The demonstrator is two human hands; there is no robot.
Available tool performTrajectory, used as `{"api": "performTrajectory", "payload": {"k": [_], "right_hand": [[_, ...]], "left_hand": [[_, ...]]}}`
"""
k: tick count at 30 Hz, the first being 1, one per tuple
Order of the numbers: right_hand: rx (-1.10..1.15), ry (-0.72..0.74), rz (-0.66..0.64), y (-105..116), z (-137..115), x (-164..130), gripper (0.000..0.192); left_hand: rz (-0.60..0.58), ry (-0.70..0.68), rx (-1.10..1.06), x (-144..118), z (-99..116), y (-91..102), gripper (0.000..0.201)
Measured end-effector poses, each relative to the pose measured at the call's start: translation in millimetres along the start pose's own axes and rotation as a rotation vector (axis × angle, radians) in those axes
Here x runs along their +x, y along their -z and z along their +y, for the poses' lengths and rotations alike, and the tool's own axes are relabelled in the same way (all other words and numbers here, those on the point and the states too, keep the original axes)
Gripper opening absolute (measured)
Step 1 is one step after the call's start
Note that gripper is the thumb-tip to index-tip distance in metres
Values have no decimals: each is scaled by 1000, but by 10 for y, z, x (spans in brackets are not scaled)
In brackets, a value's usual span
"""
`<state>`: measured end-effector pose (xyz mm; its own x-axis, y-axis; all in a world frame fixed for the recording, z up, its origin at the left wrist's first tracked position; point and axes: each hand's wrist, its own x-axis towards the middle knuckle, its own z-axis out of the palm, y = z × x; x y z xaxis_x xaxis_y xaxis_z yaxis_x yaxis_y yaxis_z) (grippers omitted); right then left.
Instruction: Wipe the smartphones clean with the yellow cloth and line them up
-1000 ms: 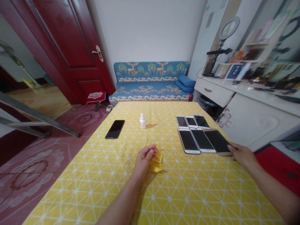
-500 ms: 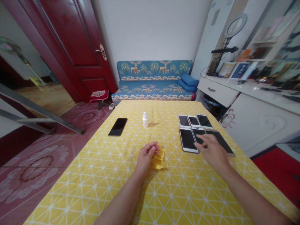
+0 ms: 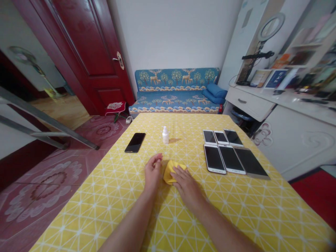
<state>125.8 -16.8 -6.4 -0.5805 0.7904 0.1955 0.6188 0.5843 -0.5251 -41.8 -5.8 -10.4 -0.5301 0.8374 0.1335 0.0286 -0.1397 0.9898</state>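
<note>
A bunched yellow cloth (image 3: 168, 174) lies on the patterned table in front of me. My right hand (image 3: 187, 183) is on its right side, fingers laid over the cloth and gripping it. Just left of the cloth, my left hand (image 3: 152, 171) is apart from it, with fingers curled in and nothing visible in them. Beyond the hands a small white bottle (image 3: 165, 135) stands upright. One black smartphone (image 3: 135, 142) lies to its left. On the right, several smartphones lie face up in two rows, among them a white-framed smartphone (image 3: 214, 159) at the near left.
The table is covered by a yellow cloth with white lines (image 3: 115, 196). Past its far edge is a blue sofa (image 3: 175, 96) with a deer pattern. A white cabinet (image 3: 296, 129) stands on the right, a metal ladder-like frame (image 3: 47, 122) on the left.
My right hand has come left from above the smartphones onto the yellow cloth. My left hand has let go of the cloth and shifted left. The view has turned slightly left.
</note>
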Motion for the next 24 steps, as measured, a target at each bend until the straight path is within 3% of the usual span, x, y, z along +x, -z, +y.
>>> {"api": "performTrajectory", "payload": {"k": [3,6,9,11,14,18,24], "right_hand": [[17,5,10,3,13,3,41],[60,26,54,-7,25,-3,40],[86,37,96,-15,34,-7,38],[95,41,114,-12,32,-8,38],[98,46,119,4,21,-7,37],[82,36,101,28,4,-3,37],[101,42,100,19,13,-5,37]], "left_hand": [[77,-149,267,356,55,148,30],[177,-249,773,781,123,360,40],[244,-74,1146,1146,169,556,64],[161,108,1265,1318,188,643,78],[56,198,1354,1464,215,703,79],[54,232,1312,1505,268,721,82],[-1,271,1179,1296,338,709,96]]}}
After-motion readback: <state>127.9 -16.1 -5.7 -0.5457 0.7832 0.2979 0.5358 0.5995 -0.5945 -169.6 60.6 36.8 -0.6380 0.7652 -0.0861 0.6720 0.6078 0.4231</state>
